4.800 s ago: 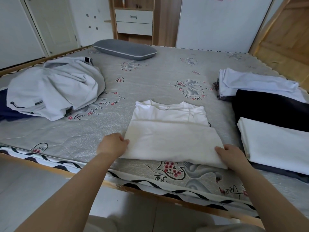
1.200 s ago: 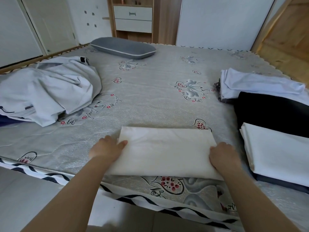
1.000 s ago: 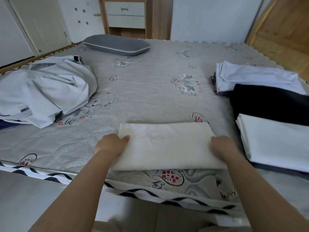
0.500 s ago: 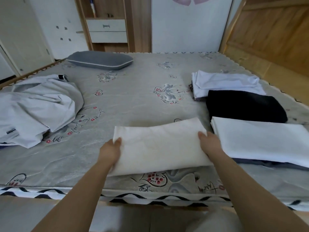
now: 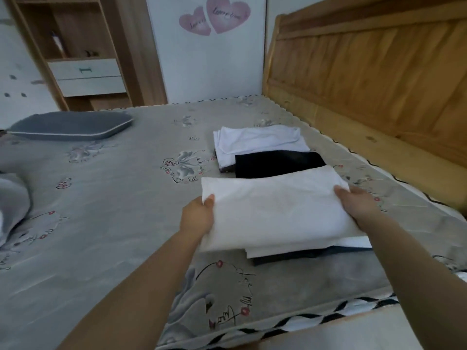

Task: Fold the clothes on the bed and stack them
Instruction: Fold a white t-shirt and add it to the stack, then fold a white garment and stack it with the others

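Folded white shirt [image 5: 275,210] gripped at both ends, left hand [image 5: 197,219] and right hand [image 5: 357,207] closed on it, above the stack [image 5: 310,251].

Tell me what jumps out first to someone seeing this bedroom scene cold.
The folded white shirt at centre, gripped by the left hand and right hand, held over the stack of folded clothes on the bed's right side. Next, two pink heart stickers on the far wall and the wooden headboard at right.

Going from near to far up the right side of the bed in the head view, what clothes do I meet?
Folded white shirt held by both hands, then the black garment, then the white folded clothes, nearest the far edge.
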